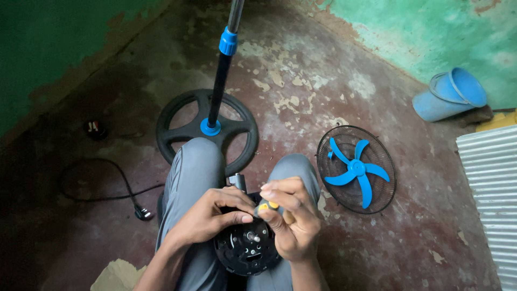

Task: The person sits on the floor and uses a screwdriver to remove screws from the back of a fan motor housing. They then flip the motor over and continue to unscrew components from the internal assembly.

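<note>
Power cord point(116, 186): black, looped on the stained floor point(301, 86) at far left, its plug point(143, 213) lying near the person's left knee.
Fan stand point(207, 126): round black base with a blue collar; its pole point(226, 59) rises away from the person, just beyond the knees.
Left hand point(212, 218): curled, fingers bent over the upper left rim of the motor housing, thumb stretched rightward until it all but meets the other hand.
Motor housing point(245, 250): black round disc resting in the lap between the grey-trousered thighs, flat face up, a short metal shaft point(253, 236) at its centre and small holes around it; a grey metal stub point(237, 181) sticks out of its far edge.
Key relation: the housing lies directly under both hands; the shaft points up toward the camera, and the screwdriver comes down at it from the upper right. The right hand is nearer the shaft.
Right hand point(291, 221): fingers pinched together around a screwdriver.
Screwdriver point(265, 207): only its yellow-and-dark handle end shows between the fingertips; the tip is hidden.
Fan guard point(356, 168): black wire grille flat on the floor to the right, well apart from the hands, a blue blade point(355, 168) lying in it.
Bucket point(449, 94): blue, tipped on its side by the green wall.
</note>
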